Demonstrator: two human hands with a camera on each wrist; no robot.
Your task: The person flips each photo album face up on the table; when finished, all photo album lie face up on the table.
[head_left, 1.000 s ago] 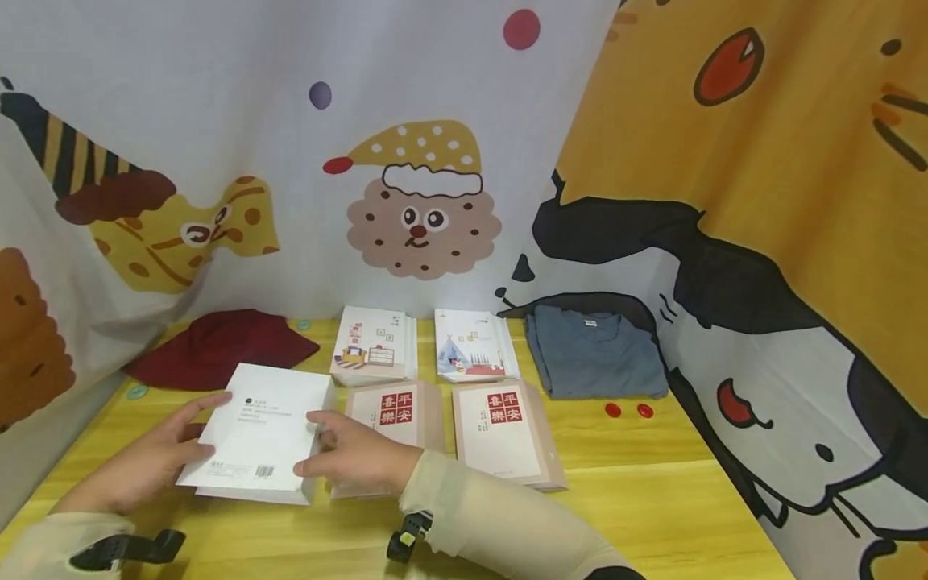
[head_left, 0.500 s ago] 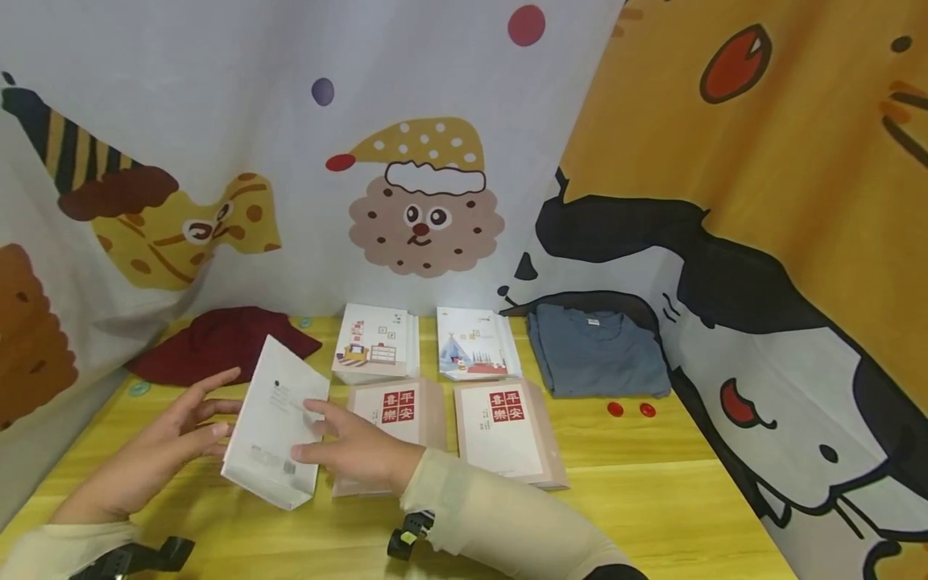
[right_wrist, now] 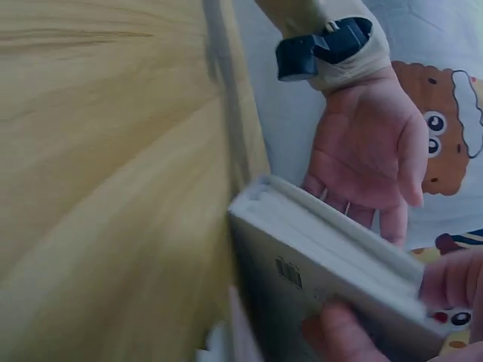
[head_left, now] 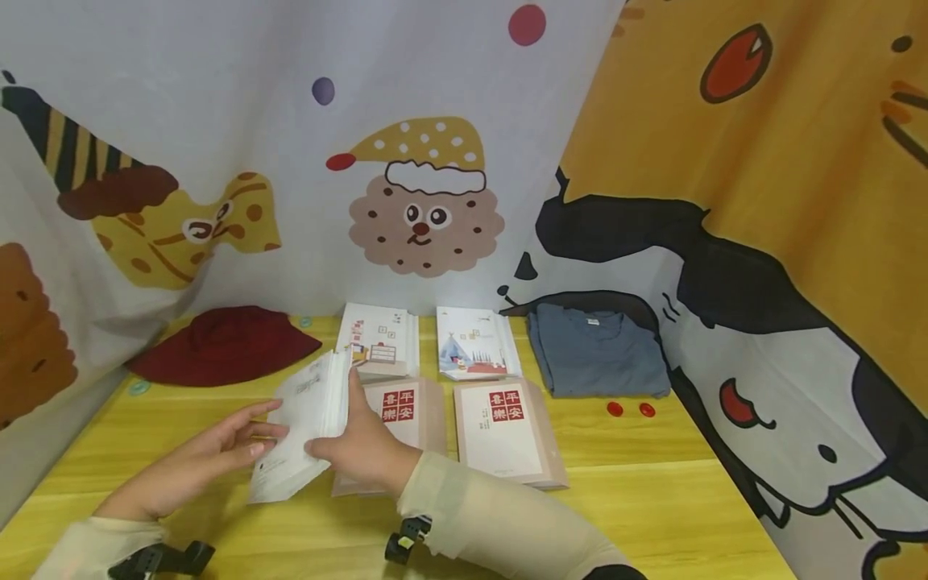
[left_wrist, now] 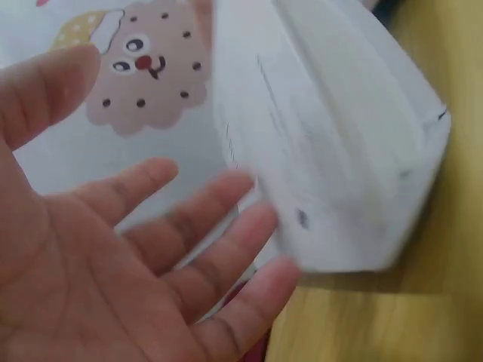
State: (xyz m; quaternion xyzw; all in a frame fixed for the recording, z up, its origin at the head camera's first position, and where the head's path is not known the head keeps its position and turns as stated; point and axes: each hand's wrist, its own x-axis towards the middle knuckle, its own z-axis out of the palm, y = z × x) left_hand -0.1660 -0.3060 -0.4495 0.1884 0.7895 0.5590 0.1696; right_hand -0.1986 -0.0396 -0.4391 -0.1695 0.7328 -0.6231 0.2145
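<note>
A thick white book (head_left: pixel 303 427) stands tilted up on its long edge on the yellow table (head_left: pixel 652 499). My right hand (head_left: pixel 335 420) grips it from the right, thumb on the cover facing me and fingers over its top edge. My left hand (head_left: pixel 255 431) is spread flat, its straight fingers touching the book's left face. In the left wrist view the open left hand (left_wrist: pixel 189 249) lies against the blurred white book (left_wrist: pixel 332 151). The right wrist view shows the book (right_wrist: pixel 324 256) with a barcode, my right fingers (right_wrist: pixel 453 279) on it and the left palm (right_wrist: pixel 370 151) behind.
Right of the white book lie two books with red characters (head_left: pixel 399 411) (head_left: pixel 503 427). Behind them are two illustrated booklet stacks (head_left: pixel 377 342) (head_left: pixel 474 342). A red hat (head_left: pixel 225 346) sits back left and a folded blue shirt (head_left: pixel 594 354) back right. Cartoon curtains close in the table.
The white book lay flat a second ago; my right hand has turned it up onto its edge and rightward, while my left hand followed with open fingers against it.
</note>
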